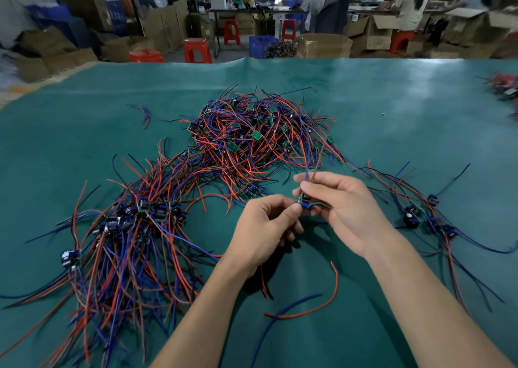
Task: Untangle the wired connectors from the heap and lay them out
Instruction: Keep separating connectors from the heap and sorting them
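Above the green table mat (84, 149), the left hand (263, 227) and the right hand (344, 210) pinch one small blue-and-green wired connector (303, 201) between them, fingers curled tight around it. Its thin wires rise past the right fingertips. Behind lies the tangled heap of red, blue and black wired connectors (252, 137); a laid-out bunch (134, 227) spreads at left, a smaller group (429, 216) at right.

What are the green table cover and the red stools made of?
The green table cover looks like smooth vinyl or rubber: it shines softly and ripples at its far edge. The red stools look like moulded plastic, glossy and one colour all over, though they are blurry.
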Available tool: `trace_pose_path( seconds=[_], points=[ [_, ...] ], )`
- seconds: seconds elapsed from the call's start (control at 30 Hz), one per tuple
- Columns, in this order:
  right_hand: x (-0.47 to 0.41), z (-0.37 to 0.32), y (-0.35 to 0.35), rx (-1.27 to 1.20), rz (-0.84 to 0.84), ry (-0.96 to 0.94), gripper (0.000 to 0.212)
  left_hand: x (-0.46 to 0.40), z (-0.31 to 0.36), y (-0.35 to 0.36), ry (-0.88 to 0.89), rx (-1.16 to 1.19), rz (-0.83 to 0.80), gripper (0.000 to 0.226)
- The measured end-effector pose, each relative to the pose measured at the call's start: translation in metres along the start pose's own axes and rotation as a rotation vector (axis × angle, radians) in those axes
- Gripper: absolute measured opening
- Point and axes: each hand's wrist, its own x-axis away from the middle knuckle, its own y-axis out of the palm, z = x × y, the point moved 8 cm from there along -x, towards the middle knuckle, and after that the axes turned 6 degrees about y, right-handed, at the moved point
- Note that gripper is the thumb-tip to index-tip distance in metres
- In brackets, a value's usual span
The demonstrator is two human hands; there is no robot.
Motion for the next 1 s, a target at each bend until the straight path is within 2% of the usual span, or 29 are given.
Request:
trace_pose_path(
  seconds=[0.1,0.23,0.3,0.4,0.47,0.6,0.67,0.77,0.87,1.0],
  points=[
    [-0.001,-0.001,0.0,0.005,-0.048,0.009,0.022,0.0,0.0,0.0,-0.016,0.0,0.011,0.019],
    [-0.001,-0.005,-0.007,0.057,0.007,-0.068,0.013,0.0,-0.002,-0.001,-0.043,-0.006,0.013,0.022],
    [-0.001,-0.01,-0.012,0.188,0.085,-0.139,0.006,0.0,-0.003,-0.001,-0.055,-0.017,0.002,0.024],
    [0.0,-0.018,-0.024,0.411,0.24,-0.258,0.016,-0.001,-0.002,0.0,-0.05,-0.048,-0.018,0.023],
    [0.003,-0.026,-0.033,0.452,0.34,-0.324,0.006,-0.001,-0.001,0.0,-0.042,-0.054,-0.028,0.022],
    [0.012,-0.042,-0.061,0.514,0.564,-0.416,0.019,-0.001,-0.001,0.0,-0.04,-0.068,-0.051,0.021],
    [0.019,-0.05,-0.077,0.528,0.684,-0.453,0.016,-0.001,-0.001,0.001,-0.038,-0.064,-0.064,0.02],
    [0.028,-0.054,-0.099,0.42,0.817,-0.474,0.008,0.0,0.001,0.002,-0.031,-0.062,-0.078,0.021],
    [0.027,-0.047,-0.107,0.142,0.802,-0.461,0.02,-0.001,-0.001,0.004,-0.038,-0.069,-0.072,0.019],
    [0.03,-0.039,-0.113,-0.137,0.859,-0.408,0.019,0.0,0.0,-0.001,-0.042,-0.045,0.008,0.02]
  ],
)
